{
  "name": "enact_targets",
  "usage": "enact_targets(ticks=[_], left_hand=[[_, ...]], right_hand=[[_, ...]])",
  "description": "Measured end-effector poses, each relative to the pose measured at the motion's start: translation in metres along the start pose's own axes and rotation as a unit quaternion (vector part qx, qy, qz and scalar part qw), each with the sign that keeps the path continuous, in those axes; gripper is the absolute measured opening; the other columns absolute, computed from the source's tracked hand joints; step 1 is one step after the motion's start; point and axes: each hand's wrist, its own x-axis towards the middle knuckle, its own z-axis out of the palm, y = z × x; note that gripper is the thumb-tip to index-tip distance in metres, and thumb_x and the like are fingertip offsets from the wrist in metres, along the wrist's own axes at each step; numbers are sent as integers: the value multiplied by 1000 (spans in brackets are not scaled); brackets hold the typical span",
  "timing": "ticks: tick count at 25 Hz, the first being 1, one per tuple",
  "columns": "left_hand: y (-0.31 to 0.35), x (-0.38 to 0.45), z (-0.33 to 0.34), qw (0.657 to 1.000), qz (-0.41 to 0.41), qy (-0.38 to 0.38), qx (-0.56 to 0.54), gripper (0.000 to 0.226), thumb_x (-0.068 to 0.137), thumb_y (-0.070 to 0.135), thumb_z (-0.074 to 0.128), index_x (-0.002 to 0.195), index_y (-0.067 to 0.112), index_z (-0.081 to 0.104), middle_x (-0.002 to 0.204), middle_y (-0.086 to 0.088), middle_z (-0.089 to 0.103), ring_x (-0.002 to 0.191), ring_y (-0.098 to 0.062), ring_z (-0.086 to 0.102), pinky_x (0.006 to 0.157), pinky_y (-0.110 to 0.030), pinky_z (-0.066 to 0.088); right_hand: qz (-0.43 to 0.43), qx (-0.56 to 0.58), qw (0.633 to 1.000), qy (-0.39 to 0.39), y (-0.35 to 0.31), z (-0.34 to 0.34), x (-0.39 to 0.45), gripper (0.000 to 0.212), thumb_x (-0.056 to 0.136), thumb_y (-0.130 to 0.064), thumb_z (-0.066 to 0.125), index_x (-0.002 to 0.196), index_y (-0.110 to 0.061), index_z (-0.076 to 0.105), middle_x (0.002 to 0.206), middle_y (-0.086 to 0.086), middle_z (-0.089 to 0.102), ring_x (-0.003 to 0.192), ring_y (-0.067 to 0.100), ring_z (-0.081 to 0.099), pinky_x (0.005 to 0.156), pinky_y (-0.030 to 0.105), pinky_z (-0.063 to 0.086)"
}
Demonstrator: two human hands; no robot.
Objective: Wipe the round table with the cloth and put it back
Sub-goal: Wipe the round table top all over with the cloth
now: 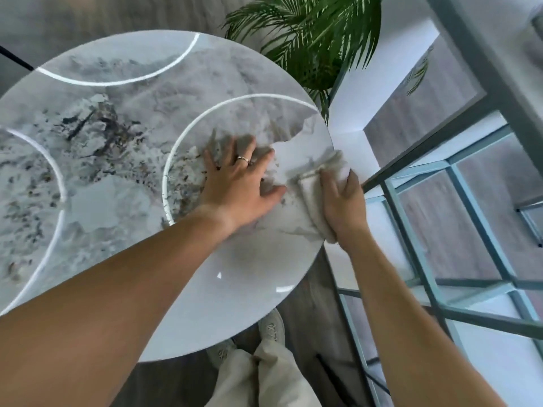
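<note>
One beige cloth (318,198) bunched at right edge of round marble tabletop (123,160), right hand (342,198) pressing it, grip curled over the fabric, left hand (241,183) flat on the tabletop, fingers spread, one ring (243,158), one palm plant (308,39) behind, two shoes below.

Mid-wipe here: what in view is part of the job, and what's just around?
Job: round table; cloth under right hand; left hand flat on the table.
Around: palm plant; metal frame.
</note>
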Motion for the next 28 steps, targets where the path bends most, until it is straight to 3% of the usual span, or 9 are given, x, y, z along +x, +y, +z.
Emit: enact_targets(ticks=[3, 6, 10, 12, 14, 20, 22, 25, 28], left_hand=[[0, -4, 1, 1000, 2, 0, 15, 80, 88, 78, 34, 156, 37, 24, 170, -4, 13, 155, -37, 4, 116, -71, 7], [0, -8, 3, 1000, 3, 2, 25, 77, 87, 79, 29, 153, 38, 27, 169, -5, 18, 154, -36, 8, 116, -70, 6], [4, -17, 4, 1000, -12, 13, -6, 79, 85, 76, 30, 154, 36, 31, 168, -5, 21, 154, -36, 10, 118, -67, 9], [5, -22, 5, 1000, -20, 19, -11, 77, 87, 72, 35, 154, 34, 34, 168, -5, 23, 154, -35, 12, 118, -66, 13], [7, -26, 7, 999, -16, 30, 6, 73, 90, 69, 37, 153, 31, 37, 167, -7, 26, 153, -37, 16, 118, -64, 17], [-16, -58, 8, 997, 34, 56, -29, 63, 95, 58, 46, 148, 25, 47, 162, -11, 37, 152, -35, 24, 121, -58, 17], [-29, -75, 9, 997, 38, 57, -40, 61, 97, 56, 43, 150, 26, 45, 164, -9, 34, 153, -33, 22, 123, -55, 15], [-35, -95, 10, 995, 47, 74, -54, 56, 99, 50, 47, 149, 24, 46, 163, -10, 35, 152, -32, 24, 123, -55, 15], [-41, -110, 8, 995, 51, 74, -53, 58, 98, 50, 44, 149, 23, 47, 162, -10, 37, 151, -35, 26, 123, -54, 17]], right_hand=[[-25, 20, 999, -10, -4, -3, 7, 65, 96, -50, 56, 152, -29, 33, 150, 7, 52, 135, 29, 50, 113, 39, 38], [-51, 8, 998, -30, -28, -6, 40, 55, 98, -43, 56, 148, -41, 34, 147, 2, 53, 129, 26, 54, 108, 35, 42], [-6, 78, 996, 49, -10, 4, 7, 52, 98, -49, 54, 146, -38, 38, 132, -8, 59, 120, 15, 56, 91, 19, 35], [10, 98, 990, 101, 7, 18, -40, 52, 99, -49, 54, 146, -33, 38, 119, -14, 59, 106, 7, 57, 81, 7, 33], [-6, 107, 985, 135, 20, 29, -77, 52, 101, -45, 54, 147, -25, 38, 112, -15, 56, 109, 4, 47, 67, -4, 32], [-19, 62, 993, 95, 9, 18, -44, 52, 103, -33, 52, 151, -22, 36, 144, 2, 57, 118, 5, 42, 72, -12, 23], [-18, 68, 991, 114, 4, 19, -47, 51, 104, -34, 50, 151, -21, 36, 144, 2, 57, 118, 10, 50, 73, -9, 26], [8, 78, 983, 163, 10, 36, -94, 52, 105, -37, 46, 152, -22, 32, 146, 6, 56, 127, 27, 55, 84, 11, 34], [2, 96, 981, 169, 20, 69, -171, 56, 105, -37, 44, 155, -20, 25, 152, 11, 49, 135, 29, 51, 100, 29, 44]])
